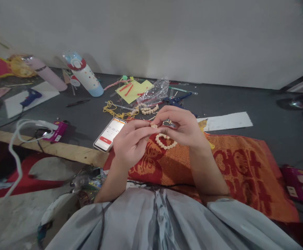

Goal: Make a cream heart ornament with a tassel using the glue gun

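Observation:
My left hand and my right hand meet fingertip to fingertip above an orange and red towel. Both pinch the end of a cream bead strand, a few pale beads showing between the fingers. The rest of the strand curves in a loop just below my right fingers; whether it hangs or rests on the towel, I cannot tell. Beyond my hands lie another cream bead strand and a tangle of yellow cord.
A phone showing a timer lies left of my left hand. Behind are blue pliers, a clear plastic bag, yellow paper and a spotted bottle. A glue gun and purple power box sit left.

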Demonstrator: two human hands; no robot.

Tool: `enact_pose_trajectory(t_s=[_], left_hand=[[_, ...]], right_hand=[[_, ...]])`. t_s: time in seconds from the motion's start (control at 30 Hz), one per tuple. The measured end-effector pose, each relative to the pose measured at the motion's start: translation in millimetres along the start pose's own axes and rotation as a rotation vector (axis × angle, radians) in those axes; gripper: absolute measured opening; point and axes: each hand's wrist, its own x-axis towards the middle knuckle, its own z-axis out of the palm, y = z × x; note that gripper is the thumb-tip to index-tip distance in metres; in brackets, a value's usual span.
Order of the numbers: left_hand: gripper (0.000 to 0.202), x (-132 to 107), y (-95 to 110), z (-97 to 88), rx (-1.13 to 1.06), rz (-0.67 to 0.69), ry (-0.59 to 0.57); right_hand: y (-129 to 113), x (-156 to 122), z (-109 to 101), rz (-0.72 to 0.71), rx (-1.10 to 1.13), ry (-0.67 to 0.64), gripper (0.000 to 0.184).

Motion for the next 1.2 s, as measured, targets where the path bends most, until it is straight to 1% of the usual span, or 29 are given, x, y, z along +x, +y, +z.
enact_pose_trajectory(t_s=[0.07, 0.13, 0.27, 0.37, 0.53, 0.73, 0.87, 0.97, 1.07, 1.2], left_hand=[[0.018, -5, -2, 1.7, -0.022, -0.029, 0.025], [0.02, -9, -4, 3.0, -0.039, -0.086, 0.044], [0.02, -13, -4, 4.0, -0.073, -0.188, 0.029], [0.023, -13, -3, 4.1, -0.124, -0.234, 0.018], [0.028, -13, -4, 4.9, -0.182, -0.239, 0.02], [0.028, -15, -8, 6.5, -0.166, -0.251, 0.023], [0.025, -20, -14, 8.4, -0.124, -0.255, 0.003], [0.025, -26, -18, 10.1, -0.104, -0.253, -0.005], [0.024, -33, -21, 10.9, -0.128, -0.288, -0.007], [0.025, -42, -22, 9.9, -0.159, -0.348, -0.022]], right_hand=[[-1, 0, -1, -0.003, -0.006, 0.005, 0.011], [-1, 0, -1, -0.012, -0.014, 0.009, 0.011], [-2, 0, -3, -0.024, -0.04, 0.012, 0.01], [-2, 1, -3, -0.028, -0.043, 0.007, 0.009], [-1, 1, -3, -0.031, -0.026, 0.004, 0.008], [0, 1, -3, 0.008, -0.038, -0.027, 0.006], [1, 0, -3, 0.066, -0.059, -0.059, 0.005], [1, -1, -3, 0.148, -0.066, -0.103, 0.011], [1, -1, -1, 0.203, -0.075, -0.141, 0.014], [0, -2, 3, 0.218, -0.12, -0.15, 0.011]])
